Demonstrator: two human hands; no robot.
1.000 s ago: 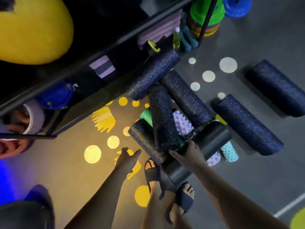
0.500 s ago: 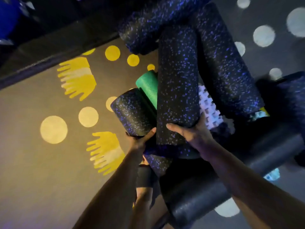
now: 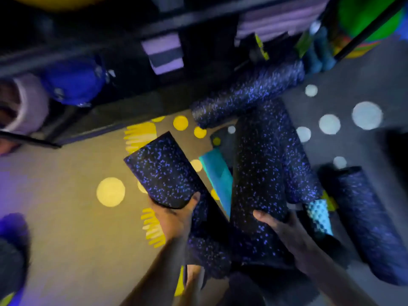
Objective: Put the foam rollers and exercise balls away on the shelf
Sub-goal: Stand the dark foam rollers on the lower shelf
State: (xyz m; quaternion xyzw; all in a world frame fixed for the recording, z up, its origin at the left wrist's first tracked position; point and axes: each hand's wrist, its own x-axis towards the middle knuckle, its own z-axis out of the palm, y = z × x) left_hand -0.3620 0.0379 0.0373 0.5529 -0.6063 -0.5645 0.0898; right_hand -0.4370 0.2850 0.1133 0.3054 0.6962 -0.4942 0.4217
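My left hand (image 3: pixel 174 217) grips the near end of a short black, blue-speckled foam roller (image 3: pixel 164 171), lifted clear of the floor and tilted up to the left. My right hand (image 3: pixel 276 224) holds the near end of a longer speckled roller (image 3: pixel 258 173) that stands up out of the pile. Under and beside them lie more speckled rollers (image 3: pixel 247 96), a teal smooth roller (image 3: pixel 217 173) and a light blue knobbly roller (image 3: pixel 320 215). The dark shelf (image 3: pixel 110 115) runs across the top, with a blue ball (image 3: pixel 72 82) inside it.
Another speckled roller (image 3: pixel 371 221) lies on the floor at the right. Purple folded mats (image 3: pixel 164 53) sit in the shelf, and a green stack (image 3: pixel 366 16) stands at the top right. Yellow dots and handprints (image 3: pixel 110 192) mark the floor. The picture is blurred.
My left hand has lifted the short speckled roller off the pile to the left. My right hand has raised the long roller's near end. The view has tilted up toward the shelf.
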